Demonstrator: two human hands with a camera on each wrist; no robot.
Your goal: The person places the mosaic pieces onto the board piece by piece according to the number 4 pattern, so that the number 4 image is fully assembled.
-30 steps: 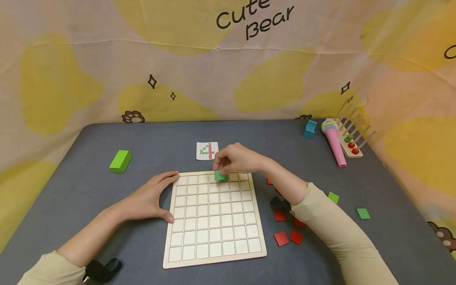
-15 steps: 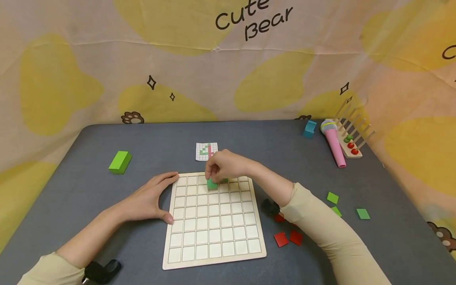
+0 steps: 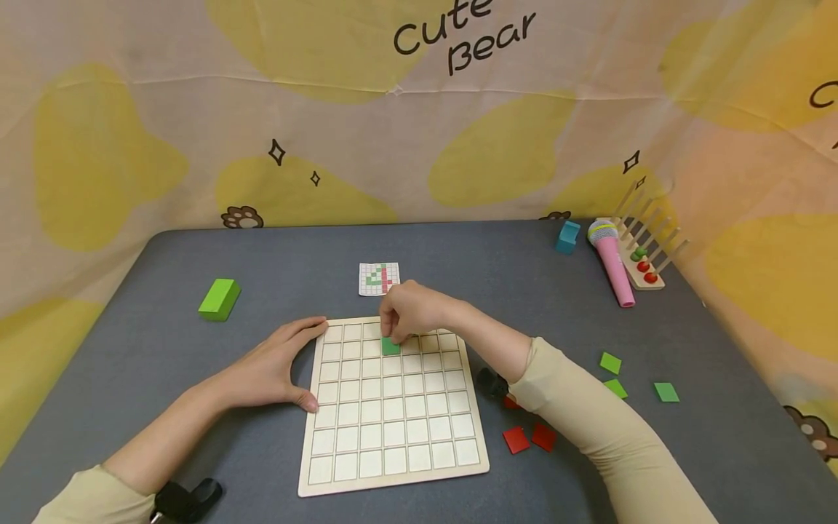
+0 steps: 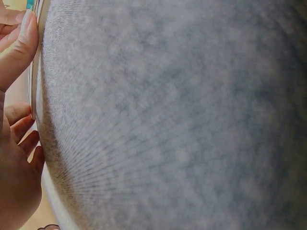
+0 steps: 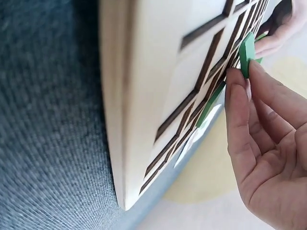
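My right hand (image 3: 415,311) pinches a green tile (image 3: 390,348) at the far part of the gridded board (image 3: 393,480); my left hand (image 3: 278,367), fingers spread, touches the board's left edge.

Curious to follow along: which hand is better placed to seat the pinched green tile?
Probably the right hand: it pinches the green tile at the grid board; the left hand touches the board's edge.
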